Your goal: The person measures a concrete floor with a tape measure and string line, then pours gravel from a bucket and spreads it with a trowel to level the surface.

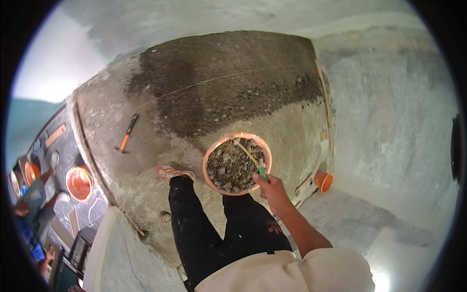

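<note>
The green-handled tool (pixel 262 173) is gripped by the fingers of the right hand (pixel 274 191), which are closed around its handle at the centre of the frame, slightly low. The left hand is out of view, so the state of its fingers cannot be told. The tool's pale yellow shaft is slanted toward the upper left, across the orange tub (pixel 238 135), and its far end is laid at a pale lump near the tub's upper rim; whether the lump is touched cannot be made out. The tub is filled with grey-brown rubble (pixel 224 168), in which larger pale chunks are mixed with finer grit.

Just below the tub, the person's black trousers (pixel 197 224) are seen, with a pink-and-white shoe (pixel 174 173) planted at its left. The tub is set on a rough floor (pixel 287 126), whose upper part is covered by a broad dark patch of gravelly soil (pixel 209 87), crossed by a thin pale string (pixel 194 84). A hammer (pixel 130 129) with an orange-and-black handle is laid left of centre. At the right, a small orange bucket (pixel 323 182) is placed near the greenish wall (pixel 389 112). At the far lower left, another orange bucket (pixel 79 184) is seen near a co-worker (pixel 40 207), who is partly cut off by the dark edge of the view.
</note>
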Available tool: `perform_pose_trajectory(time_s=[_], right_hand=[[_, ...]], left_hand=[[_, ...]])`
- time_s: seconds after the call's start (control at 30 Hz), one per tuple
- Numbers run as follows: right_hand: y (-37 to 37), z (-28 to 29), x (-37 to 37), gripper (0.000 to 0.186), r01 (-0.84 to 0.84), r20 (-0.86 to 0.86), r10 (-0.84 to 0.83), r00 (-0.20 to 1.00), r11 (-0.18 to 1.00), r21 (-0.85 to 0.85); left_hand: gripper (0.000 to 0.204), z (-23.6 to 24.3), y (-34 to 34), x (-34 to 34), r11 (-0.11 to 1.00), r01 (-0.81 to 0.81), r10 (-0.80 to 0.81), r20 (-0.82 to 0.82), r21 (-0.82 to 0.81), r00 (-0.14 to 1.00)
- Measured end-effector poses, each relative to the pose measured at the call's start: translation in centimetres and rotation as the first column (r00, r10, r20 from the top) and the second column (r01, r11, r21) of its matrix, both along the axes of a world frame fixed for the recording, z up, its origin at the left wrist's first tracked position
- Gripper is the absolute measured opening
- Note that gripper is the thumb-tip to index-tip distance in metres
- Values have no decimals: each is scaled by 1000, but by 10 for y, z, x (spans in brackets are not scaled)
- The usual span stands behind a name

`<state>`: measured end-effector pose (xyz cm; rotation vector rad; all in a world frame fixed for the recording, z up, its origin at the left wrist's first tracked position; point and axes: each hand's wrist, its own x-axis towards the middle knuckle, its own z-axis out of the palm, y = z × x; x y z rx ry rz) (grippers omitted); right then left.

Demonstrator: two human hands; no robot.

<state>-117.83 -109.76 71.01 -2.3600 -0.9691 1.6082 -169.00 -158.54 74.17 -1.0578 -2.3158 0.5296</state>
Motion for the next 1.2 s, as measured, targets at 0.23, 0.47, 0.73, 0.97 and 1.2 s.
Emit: perform_pose_trajectory(time_s=[0.23,0.47,0.73,0.97,1.2], right_hand=[[-27,-150,58,32,145,-19,-147,989,986,-83],[-3,-193,91,44,140,49,-140,989,990,10],[74,-178,174,35,4,141,-2,990,1000,-16],[192,-89,197,40,-88,35,98,995,973,-212],[306,-52,352,26,40,-173,-54,983,996,-79]], left_hand=[[36,-145,12,31,990,93,-12,584,-109,811],[41,-337,106,104,906,-307,310,951,-292,10],[63,-401,397,309,780,-423,27,700,-461,-714],[78,-537,647,458,798,-235,71,474,-555,-878],[72,-568,778,577,779,-74,-195,-129,-622,-972]])
